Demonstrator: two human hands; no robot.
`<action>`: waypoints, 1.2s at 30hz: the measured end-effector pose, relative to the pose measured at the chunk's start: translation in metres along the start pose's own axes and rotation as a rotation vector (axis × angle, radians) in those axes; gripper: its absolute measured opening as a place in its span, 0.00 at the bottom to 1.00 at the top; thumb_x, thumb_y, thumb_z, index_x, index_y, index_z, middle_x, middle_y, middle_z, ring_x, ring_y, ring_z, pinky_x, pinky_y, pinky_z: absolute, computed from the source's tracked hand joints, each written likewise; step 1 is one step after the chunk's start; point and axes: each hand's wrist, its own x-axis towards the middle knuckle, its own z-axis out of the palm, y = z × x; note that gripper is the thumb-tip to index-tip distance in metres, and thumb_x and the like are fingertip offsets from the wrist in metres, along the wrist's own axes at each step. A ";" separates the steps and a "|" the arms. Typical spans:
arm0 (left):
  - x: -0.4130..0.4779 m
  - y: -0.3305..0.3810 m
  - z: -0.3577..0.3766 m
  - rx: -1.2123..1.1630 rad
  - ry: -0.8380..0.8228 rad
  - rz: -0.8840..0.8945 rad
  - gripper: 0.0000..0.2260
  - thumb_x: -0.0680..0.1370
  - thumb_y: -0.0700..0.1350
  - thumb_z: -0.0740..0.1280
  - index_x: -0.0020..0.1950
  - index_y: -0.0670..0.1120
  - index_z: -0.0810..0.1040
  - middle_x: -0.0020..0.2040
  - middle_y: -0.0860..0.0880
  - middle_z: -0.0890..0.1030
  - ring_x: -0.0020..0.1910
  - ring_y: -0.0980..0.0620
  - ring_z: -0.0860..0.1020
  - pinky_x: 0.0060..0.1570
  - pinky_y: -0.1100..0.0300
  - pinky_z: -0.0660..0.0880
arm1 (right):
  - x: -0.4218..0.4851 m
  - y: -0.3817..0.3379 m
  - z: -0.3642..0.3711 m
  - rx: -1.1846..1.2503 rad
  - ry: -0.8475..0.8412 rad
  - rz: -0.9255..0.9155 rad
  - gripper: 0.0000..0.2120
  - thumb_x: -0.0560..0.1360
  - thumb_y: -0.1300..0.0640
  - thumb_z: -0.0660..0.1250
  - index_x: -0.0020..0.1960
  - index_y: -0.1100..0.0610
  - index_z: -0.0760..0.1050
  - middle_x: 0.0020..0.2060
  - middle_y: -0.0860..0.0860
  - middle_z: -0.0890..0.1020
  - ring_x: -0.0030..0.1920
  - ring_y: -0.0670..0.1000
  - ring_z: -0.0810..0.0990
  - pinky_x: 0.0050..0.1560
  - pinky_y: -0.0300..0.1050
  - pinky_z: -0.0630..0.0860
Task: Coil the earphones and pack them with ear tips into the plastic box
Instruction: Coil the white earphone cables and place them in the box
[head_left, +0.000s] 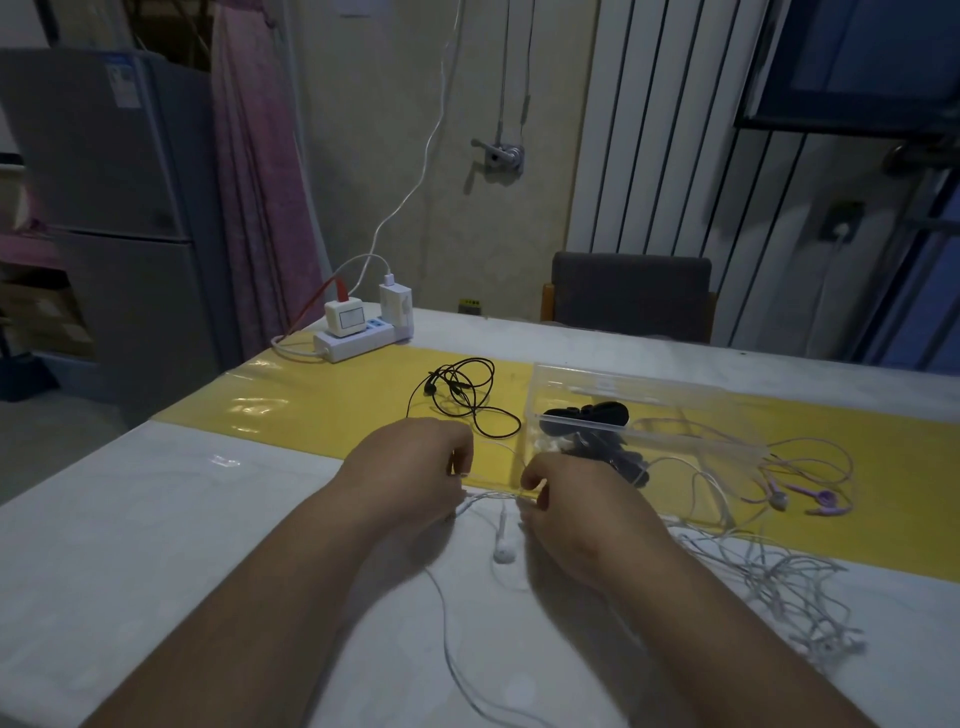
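My left hand (415, 467) and my right hand (566, 499) are close together at the table's middle, each pinching the thin cord of the white earphones (504, 551). One white earbud lies between my wrists and the cord trails toward me. The clear plastic box (582, 384) stands open just right of my hands, with black ear tips (587, 418) and other dark pieces inside. Black earphones (462, 400) lie loosely looped beyond my left hand. Purple earphones (810, 499) lie to the right of the box.
A tangle of white cords (779, 587) lies on the white table at the right. A white power strip (358, 338) with chargers sits at the table's far left edge. A yellow strip (322, 405) runs across the table. A dark chair (631, 293) stands behind.
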 end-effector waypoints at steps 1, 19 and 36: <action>-0.001 0.001 -0.001 0.002 -0.019 0.006 0.05 0.70 0.45 0.67 0.38 0.54 0.72 0.39 0.55 0.76 0.41 0.53 0.75 0.38 0.58 0.72 | 0.001 0.001 0.001 0.000 0.010 -0.008 0.10 0.76 0.55 0.65 0.56 0.45 0.73 0.53 0.50 0.81 0.52 0.53 0.78 0.50 0.47 0.76; 0.002 -0.007 0.001 0.029 0.014 -0.094 0.02 0.76 0.49 0.67 0.44 0.53 0.75 0.42 0.55 0.77 0.44 0.51 0.74 0.40 0.58 0.71 | 0.005 0.001 -0.002 0.415 0.176 -0.043 0.05 0.75 0.56 0.63 0.40 0.51 0.73 0.38 0.47 0.81 0.40 0.50 0.78 0.41 0.47 0.74; -0.001 -0.007 -0.005 0.029 -0.044 -0.009 0.04 0.73 0.51 0.72 0.46 0.58 0.80 0.45 0.58 0.75 0.47 0.55 0.76 0.41 0.61 0.71 | 0.001 -0.004 -0.013 0.658 0.231 0.016 0.03 0.70 0.58 0.65 0.38 0.53 0.75 0.34 0.51 0.83 0.41 0.57 0.82 0.44 0.57 0.79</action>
